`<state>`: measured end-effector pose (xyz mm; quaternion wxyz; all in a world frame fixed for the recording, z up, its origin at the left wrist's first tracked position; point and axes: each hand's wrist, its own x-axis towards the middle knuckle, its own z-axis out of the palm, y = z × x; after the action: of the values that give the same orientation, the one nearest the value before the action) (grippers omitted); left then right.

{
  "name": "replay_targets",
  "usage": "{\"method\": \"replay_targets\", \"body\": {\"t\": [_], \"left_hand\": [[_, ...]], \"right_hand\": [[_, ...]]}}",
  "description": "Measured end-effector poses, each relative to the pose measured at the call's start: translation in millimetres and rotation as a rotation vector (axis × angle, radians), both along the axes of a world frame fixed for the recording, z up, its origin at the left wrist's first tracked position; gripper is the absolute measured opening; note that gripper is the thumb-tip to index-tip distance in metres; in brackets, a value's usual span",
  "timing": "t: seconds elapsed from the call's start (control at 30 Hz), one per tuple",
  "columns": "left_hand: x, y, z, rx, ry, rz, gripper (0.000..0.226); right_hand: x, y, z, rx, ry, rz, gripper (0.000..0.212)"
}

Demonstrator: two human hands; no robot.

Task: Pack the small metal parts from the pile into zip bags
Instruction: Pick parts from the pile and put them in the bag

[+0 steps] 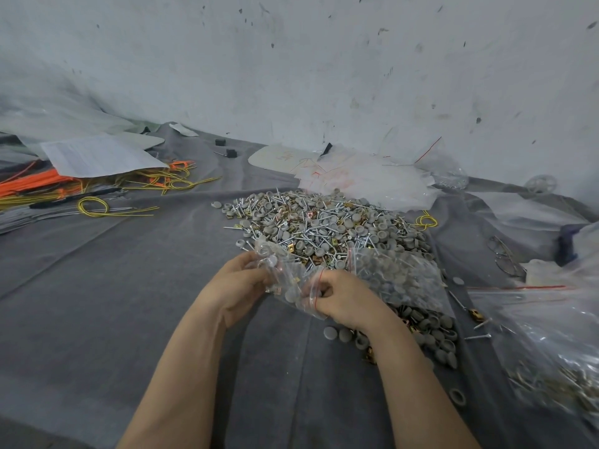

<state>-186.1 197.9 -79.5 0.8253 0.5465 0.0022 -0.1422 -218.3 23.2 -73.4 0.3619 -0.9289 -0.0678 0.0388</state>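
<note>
at the far left a tangle of orange and yellow wires [107, 184] lies on the grey cloth [129, 303], partly under a printed paper sheet [97, 155]. near the middle, the left hand [240, 281] has its fingers curled round the left side of a small clear zip bag [288, 277] that holds a few grey caps. the right hand [343, 301] pinches the bag's red-striped mouth between thumb and fingers. just behind both hands spreads the pile [324, 222] of screws, grey caps and brass clips. a fuller bag of grey caps [398, 277] lies on the pile beside the right hand. farther back is a heap of empty zip bags [366, 179]. to the right lie spectacles [505, 257], and at the edge a large clear bag of screws [551, 358].
</note>
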Motion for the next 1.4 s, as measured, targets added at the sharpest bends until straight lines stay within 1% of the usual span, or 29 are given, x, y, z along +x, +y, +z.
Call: {"method": "replay_targets", "body": {"t": [0.07, 0.17, 0.33, 0.43, 0.53, 0.63, 0.7, 0.77, 0.83, 1.0, 1.07, 1.13, 1.17, 1.2, 1.27, 1.33, 1.4], "left_hand": [[0.4, -0.1, -0.3, 0.025, 0.004, 0.010, 0.033], [0.3, -0.5, 0.7, 0.045, 0.025, 0.022, 0.034], [1.8, -1.1, -0.9, 0.098, 0.043, 0.033, 0.040], [1.5, -2.5, -3.4, 0.171, 0.020, 0.039, 0.043], [1.4, -1.8, -7.3, 0.326, -0.087, -0.029, 0.040], [1.5, 0.9, -8.3, 0.634, -0.280, -0.112, 0.045], [0.4, 0.0, -8.4, 0.707, -0.358, -0.144, 0.050], [-0.6, -1.7, -9.2, 0.717, -0.384, -0.164, 0.054], [-1.3, -2.4, -8.3, 0.723, -0.398, -0.166, 0.052], [-5.1, -4.0, -4.1, 0.529, -0.408, -0.064, 0.019], [-7.1, -5.8, -1.1, 0.474, -0.408, -0.069, 0.010], [-8.3, -8.1, 1.2, 0.472, -0.411, -0.078, 0.009], [-9.1, -9.9, 1.7, 0.475, -0.409, -0.070, 0.008], [-9.4, -10.8, 0.7, 0.467, -0.394, -0.054, 0.007], [-9.0, -11.8, -2.8, 0.395, -0.303, 0.017, 0.008], [-7.4, -12.7, -5.9, 0.351, -0.226, 0.096, 0.015], [-6.6, -14.9, -8.3, 0.363, -0.211, 0.118, 0.016]], "right_hand": [[-0.8, 0.6, 0.3, -0.004, 0.000, -0.006, 0.022], [-1.6, 1.8, 0.1, -0.004, 0.008, -0.025, 0.022], [-0.9, 7.2, -0.6, -0.035, -0.035, 0.006, 0.016], [0.6, 6.8, -3.2, -0.044, -0.031, 0.011, 0.015], [1.1, 5.7, -5.0, -0.036, -0.042, 0.019, 0.014], [2.8, 4.4, -5.9, -0.025, -0.060, 0.023, 0.017], [4.0, 3.0, -6.6, 0.001, -0.075, 0.018, 0.013], [3.8, 2.0, -5.8, 0.035, -0.098, 0.022, 0.016], [2.7, 2.4, -4.3, 0.076, -0.096, 0.024, 0.022], [3.7, 0.3, 0.1, 0.194, -0.033, 0.010, 0.014], [2.0, -0.1, 2.8, 0.254, -0.008, 0.035, 0.021], [-0.3, 1.0, 3.0, 0.292, 0.016, 0.059, 0.030], [0.1, 0.9, 2.3, 0.313, 0.028, 0.057, 0.028], [1.1, 0.4, 1.5, 0.344, 0.036, 0.049, 0.022], [4.3, -3.2, -0.1, 0.427, 0.037, 0.000, 0.012], [6.2, -4.7, 0.7, 0.503, 0.042, -0.060, 0.015], [7.7, -1.6, 1.0, 0.470, 0.020, -0.077, 0.015]]}}
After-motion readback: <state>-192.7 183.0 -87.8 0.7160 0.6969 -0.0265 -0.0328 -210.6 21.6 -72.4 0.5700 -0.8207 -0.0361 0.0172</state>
